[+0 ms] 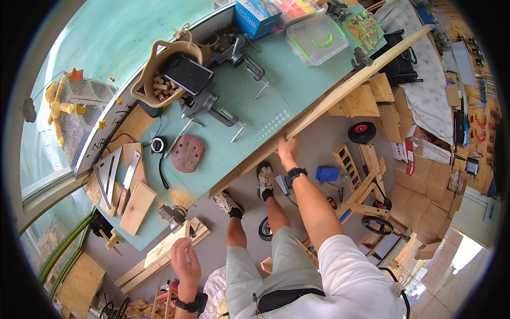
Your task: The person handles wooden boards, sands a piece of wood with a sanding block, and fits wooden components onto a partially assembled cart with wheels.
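Note:
My right hand (287, 152) is closed around a long, pale wooden board (357, 83). The board runs slantwise along the near edge of the green workbench (223, 154) and reaches past its far right corner. Lower left, my left hand (186, 266) is raised with its fingers loosely bent and apart, and nothing shows in it. Just beyond its fingertips is a small metal vise (173, 215) at the bench edge, above several pale wooden strips (159, 254). Where the right fingers wrap the board's underside is hidden.
On the bench are a woven basket (142, 80) of wood pieces, clamps (223, 114), a reddish sanding disc (187, 153), a tape measure (158, 144), a handsaw (131, 171) and a clear plastic box (317, 40). A wooden frame with wheels (366, 186) and cardboard boxes (425, 186) stand on the right.

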Tool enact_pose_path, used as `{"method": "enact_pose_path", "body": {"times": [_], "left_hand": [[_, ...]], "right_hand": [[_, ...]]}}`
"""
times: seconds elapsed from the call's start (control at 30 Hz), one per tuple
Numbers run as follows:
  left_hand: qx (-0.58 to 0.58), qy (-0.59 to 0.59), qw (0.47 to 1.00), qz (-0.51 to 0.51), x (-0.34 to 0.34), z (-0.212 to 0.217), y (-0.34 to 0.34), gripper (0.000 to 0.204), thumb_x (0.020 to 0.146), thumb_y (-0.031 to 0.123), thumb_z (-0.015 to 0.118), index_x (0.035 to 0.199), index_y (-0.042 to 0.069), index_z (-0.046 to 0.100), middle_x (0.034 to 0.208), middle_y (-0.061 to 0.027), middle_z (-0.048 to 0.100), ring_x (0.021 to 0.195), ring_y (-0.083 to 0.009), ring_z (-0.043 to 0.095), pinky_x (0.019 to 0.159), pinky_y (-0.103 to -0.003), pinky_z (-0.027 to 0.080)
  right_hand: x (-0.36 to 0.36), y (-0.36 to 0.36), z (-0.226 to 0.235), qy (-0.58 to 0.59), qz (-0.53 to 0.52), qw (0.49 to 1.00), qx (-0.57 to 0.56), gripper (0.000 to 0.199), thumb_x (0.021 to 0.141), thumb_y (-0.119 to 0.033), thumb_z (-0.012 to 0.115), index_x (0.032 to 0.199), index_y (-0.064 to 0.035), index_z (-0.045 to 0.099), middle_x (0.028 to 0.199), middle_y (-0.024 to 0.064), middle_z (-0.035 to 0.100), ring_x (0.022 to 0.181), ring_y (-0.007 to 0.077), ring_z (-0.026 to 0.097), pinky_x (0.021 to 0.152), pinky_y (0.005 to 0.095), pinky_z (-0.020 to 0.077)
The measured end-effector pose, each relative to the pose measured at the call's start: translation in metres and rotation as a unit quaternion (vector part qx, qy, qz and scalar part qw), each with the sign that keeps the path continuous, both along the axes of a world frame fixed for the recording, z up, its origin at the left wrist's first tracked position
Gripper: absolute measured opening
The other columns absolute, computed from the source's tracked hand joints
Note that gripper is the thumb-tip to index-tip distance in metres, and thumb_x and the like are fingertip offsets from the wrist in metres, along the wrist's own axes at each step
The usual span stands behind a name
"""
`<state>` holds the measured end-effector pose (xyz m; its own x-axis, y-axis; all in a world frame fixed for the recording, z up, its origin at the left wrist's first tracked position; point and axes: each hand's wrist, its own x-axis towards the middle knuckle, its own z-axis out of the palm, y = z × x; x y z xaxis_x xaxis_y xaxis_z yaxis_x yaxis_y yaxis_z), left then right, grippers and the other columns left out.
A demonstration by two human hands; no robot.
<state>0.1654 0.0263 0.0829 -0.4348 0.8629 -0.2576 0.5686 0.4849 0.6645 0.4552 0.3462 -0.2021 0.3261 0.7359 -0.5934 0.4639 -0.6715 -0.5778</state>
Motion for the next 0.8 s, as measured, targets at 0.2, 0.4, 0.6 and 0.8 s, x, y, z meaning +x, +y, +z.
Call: {"method": "enact_pose_path", "body": {"times": [0.2, 0.4, 0.6, 0.8], "left_hand": [[-0.063, 0.070, 0.990, -0.106, 0.082, -0.068, 0.051, 0.066, 0.087, 0.011, 0.071, 0.146, 0.003, 0.042, 0.142, -0.0186, 0.051, 0.135, -0.0366, 0.045, 0.110, -0.046, 0.039], [-0.153, 0.137, 0.974, -0.094, 0.073, -0.130, 0.042, 0.071, 0.085, 0.014, 0.073, 0.148, 0.005, 0.042, 0.140, -0.0145, 0.054, 0.129, -0.0338, 0.049, 0.106, -0.044, 0.041], [-0.142, 0.108, 0.981, -0.078, 0.079, -0.148, 0.049, 0.057, 0.085, 0.005, 0.067, 0.140, 0.010, 0.053, 0.133, -0.0126, 0.059, 0.120, -0.0351, 0.055, 0.102, -0.045, 0.045], [-0.118, 0.085, 0.987, -0.066, 0.082, -0.153, 0.042, 0.060, 0.077, -0.009, 0.056, 0.135, 0.007, 0.058, 0.131, -0.0166, 0.062, 0.118, -0.0382, 0.057, 0.101, -0.047, 0.046]], "right_hand": [[-0.027, 0.002, 0.108, 0.075, 0.014, 0.997, 0.021, 0.030, 0.092, -0.017, 0.059, 0.073, 0.0069, 0.056, 0.069, 0.0085, 0.059, 0.058, 0.0174, 0.061, 0.047, 0.0350, 0.0590], [0.004, 0.030, 0.140, 0.176, -0.034, 0.983, -0.032, 0.018, 0.082, -0.015, 0.064, 0.081, 0.0026, 0.061, 0.072, 0.0073, 0.063, 0.049, 0.0132, 0.058, 0.042, 0.0260, 0.0498], [0.019, 0.034, 0.140, 0.146, 0.060, 0.987, -0.002, 0.028, 0.086, -0.018, 0.062, 0.084, 0.0098, 0.063, 0.073, 0.0113, 0.066, 0.051, 0.0152, 0.062, 0.042, 0.0275, 0.0535], [0.022, 0.038, 0.160, 0.127, 0.076, 0.989, -0.011, 0.032, 0.088, -0.018, 0.060, 0.086, 0.0144, 0.062, 0.074, 0.0128, 0.065, 0.052, 0.0163, 0.063, 0.043, 0.0282, 0.0554]]}}
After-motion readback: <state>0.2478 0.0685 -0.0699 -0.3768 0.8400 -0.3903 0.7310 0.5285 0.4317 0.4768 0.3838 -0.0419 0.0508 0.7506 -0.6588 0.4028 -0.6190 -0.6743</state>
